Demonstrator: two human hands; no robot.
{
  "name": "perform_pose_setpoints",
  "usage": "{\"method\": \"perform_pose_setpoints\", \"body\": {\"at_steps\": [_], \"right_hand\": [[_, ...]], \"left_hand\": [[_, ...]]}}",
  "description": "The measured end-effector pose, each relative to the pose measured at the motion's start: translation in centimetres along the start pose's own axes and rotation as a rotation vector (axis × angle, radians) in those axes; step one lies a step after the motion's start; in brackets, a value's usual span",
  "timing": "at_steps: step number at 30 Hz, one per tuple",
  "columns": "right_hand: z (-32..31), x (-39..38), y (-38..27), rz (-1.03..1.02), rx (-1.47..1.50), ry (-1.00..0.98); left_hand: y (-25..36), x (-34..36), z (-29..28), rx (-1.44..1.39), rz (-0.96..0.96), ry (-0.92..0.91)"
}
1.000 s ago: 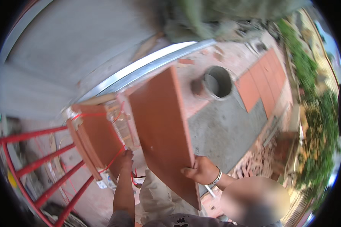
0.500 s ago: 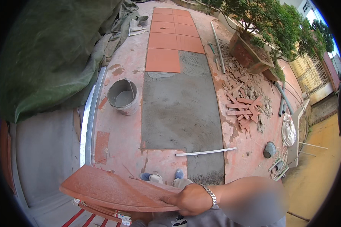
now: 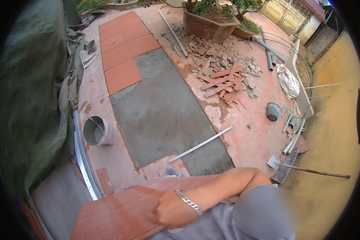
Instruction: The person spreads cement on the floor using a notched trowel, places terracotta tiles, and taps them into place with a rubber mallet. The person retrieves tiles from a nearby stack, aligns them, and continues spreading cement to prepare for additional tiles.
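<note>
A large terracotta tile (image 3: 116, 212) lies across the lower view with its ribbed back facing up. My right hand (image 3: 168, 208), with a chain bracelet at the wrist, has its fingers bent and gripping the tile. Small fingertips of my left hand (image 3: 129, 186) show at the tile's far edge; the rest is hidden underneath. Beyond the tile lie a grey mortar bed (image 3: 160, 116), a straight metal bar (image 3: 200, 144) across its near part, and several laid tiles (image 3: 122, 76). A bucket (image 3: 95, 132) of grey mix stands left of the bed.
A green tarp (image 3: 36, 100) and metal strips (image 3: 84, 160) line the left. Rubble (image 3: 222, 86), planters (image 3: 208, 26), pipes (image 3: 268, 52), a white sack (image 3: 288, 80), a small bucket (image 3: 273, 112) and a long-handled tool (image 3: 308, 170) are at the right, beside a yellow wall (image 3: 336, 132).
The tile has gone from upright to tipped over, ribbed back up. My view has swung from the bundled tiles and red railing to the mortar bed and laid tiles.
</note>
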State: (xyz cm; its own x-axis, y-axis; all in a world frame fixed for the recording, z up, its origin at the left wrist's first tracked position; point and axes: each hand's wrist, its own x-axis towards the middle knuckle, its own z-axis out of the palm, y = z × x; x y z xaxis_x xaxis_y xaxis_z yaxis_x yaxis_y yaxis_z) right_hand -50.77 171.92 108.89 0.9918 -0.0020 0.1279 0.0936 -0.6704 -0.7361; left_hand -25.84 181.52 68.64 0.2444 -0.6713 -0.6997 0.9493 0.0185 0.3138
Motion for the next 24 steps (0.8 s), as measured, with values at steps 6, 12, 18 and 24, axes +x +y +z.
{"method": "perform_pose_setpoints", "body": {"at_steps": [6,12,18,24], "right_hand": [[-4.9,-0.6,1.8,0.020,-0.186,0.159],[-10.9,-10.5,6.0,0.445,-0.279,0.360],[-15.4,-22.9,15.8,0.569,-0.248,0.640],[-27.5,-40.2,31.9,0.330,-0.104,0.876]], "left_hand": [[-1.8,2.3,5.0,-0.020,-0.028,-0.033],[-5.3,6.1,11.0,-0.034,-0.044,-0.044],[-12.9,13.9,19.3,-0.060,-0.030,-0.073],[-27.3,25.9,36.1,-0.165,0.109,-0.154]]}}
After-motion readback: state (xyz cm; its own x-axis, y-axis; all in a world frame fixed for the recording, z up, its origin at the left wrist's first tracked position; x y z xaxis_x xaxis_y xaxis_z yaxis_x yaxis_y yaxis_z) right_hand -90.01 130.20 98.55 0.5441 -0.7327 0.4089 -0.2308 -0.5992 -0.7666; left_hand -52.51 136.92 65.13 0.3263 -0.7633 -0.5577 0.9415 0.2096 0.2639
